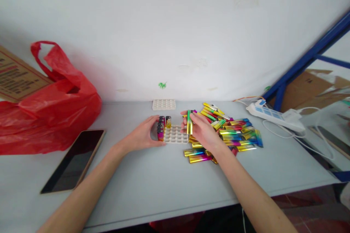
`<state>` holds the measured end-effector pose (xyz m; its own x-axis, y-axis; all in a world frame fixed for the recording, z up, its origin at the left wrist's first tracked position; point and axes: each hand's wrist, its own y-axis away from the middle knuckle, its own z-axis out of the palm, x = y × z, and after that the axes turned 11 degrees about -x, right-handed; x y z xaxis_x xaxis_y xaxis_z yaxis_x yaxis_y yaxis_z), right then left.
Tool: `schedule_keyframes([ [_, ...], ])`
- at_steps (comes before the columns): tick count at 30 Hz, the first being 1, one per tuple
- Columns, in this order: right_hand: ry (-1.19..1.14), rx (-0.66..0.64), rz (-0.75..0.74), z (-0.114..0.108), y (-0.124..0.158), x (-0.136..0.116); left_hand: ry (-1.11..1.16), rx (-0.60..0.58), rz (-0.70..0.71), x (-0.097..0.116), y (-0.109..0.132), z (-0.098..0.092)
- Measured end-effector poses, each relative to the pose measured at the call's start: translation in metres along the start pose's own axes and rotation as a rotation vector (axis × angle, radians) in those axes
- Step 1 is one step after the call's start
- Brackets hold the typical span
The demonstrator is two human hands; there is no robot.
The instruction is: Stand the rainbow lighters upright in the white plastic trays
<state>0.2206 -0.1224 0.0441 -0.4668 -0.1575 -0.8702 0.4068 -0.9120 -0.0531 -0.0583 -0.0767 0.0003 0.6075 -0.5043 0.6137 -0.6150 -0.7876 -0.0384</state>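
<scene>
Near the middle of the frame, a white tray (176,134) with rows of round hollows lies on the grey counter (164,182), black-topped lighters (160,128) standing in a column at its left end and a yellow lighter (168,122) just beside them. The left hand (142,133) curves around that end, fingers and thumb spread wide; how firmly they press cannot be told. At the tray's right end, the right hand (203,131) pinches an upright green-and-gold metallic piece (189,123) between closed fingers and thumb. Right of centre, partly beneath that hand, spreads a heap of shiny multicoloured pieces (232,134). Above the tray, near the wall (175,43), sits a second white tray (164,105). Lower left lies a dark-screened phone (73,162), near a red plastic bag (60,105); a white power strip (273,116) lies at right.
</scene>
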Motion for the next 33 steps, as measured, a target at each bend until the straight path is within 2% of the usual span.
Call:
schedule_keyframes([
  [4,-0.018,-0.068,0.116,0.006,0.002,-0.001,-0.005,-0.003,-0.004,0.002,0.001,0.000],
  [8,0.134,0.000,0.221,0.009,0.002,0.003,-0.003,-0.012,0.007,0.004,0.001,-0.001],
  [14,0.367,0.167,0.213,0.014,-0.003,0.019,-0.017,-0.013,-0.009,0.002,0.003,0.000],
  [17,0.437,0.209,0.214,0.017,-0.004,0.020,-0.031,-0.031,-0.030,0.000,0.003,0.000],
  [23,0.388,0.250,0.220,0.017,-0.004,0.017,-0.027,-0.033,-0.035,0.001,0.004,0.000],
  [27,0.369,0.229,0.226,0.015,-0.005,0.017,-0.024,-0.024,-0.027,0.002,0.003,-0.001],
  [33,0.465,0.211,0.216,0.014,-0.005,0.020,-0.033,-0.022,-0.036,0.001,0.003,0.000],
])
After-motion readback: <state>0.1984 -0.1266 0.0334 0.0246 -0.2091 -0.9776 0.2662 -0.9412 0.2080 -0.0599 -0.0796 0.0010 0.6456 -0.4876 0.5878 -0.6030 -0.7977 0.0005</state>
